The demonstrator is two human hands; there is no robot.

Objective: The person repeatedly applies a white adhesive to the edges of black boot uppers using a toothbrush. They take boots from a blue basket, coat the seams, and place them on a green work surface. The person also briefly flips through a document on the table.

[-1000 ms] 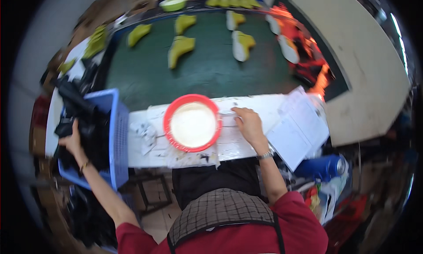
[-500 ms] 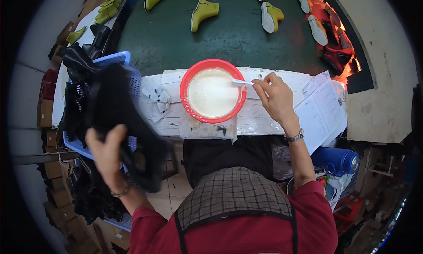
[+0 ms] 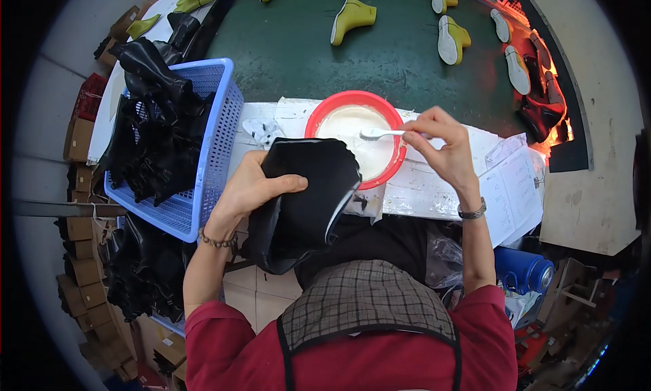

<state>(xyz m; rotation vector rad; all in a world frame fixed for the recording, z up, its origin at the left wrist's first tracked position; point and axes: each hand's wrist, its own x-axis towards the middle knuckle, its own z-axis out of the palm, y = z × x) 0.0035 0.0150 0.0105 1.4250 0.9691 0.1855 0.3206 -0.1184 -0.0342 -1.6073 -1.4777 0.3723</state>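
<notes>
Holding a small white-handled brush (image 3: 386, 132) over the red bowl (image 3: 352, 97), the person's right hand (image 3: 444, 141) is pinching the handle's end between thumb and fingers, from the bowl's right side. The brush head is hanging inside the rim, at or just above the white, glue-like liquid (image 3: 339, 124); whether the bristles are touching it, I cannot tell. The left hand (image 3: 252, 185) is gripping a limp black boot upper (image 3: 308, 187), its thumb lying across the outside and its fingers hidden behind. That upper is hanging on the near-left side of the bowl, covering part of its rim from view. Left of the bowl, a blue perforated basket (image 3: 220, 120) is holding more black boot uppers (image 3: 159, 147); beyond the bowl, yellow-green shoe lasts (image 3: 354, 19) are lying on a green surface (image 3: 386, 79).

The step in hand seems to be loading the brush. The next move would be calling for clearing excess liquid at the bowl's rim, then keeping the upper's edge steady and spread while bringing the bristles onto it.
</notes>
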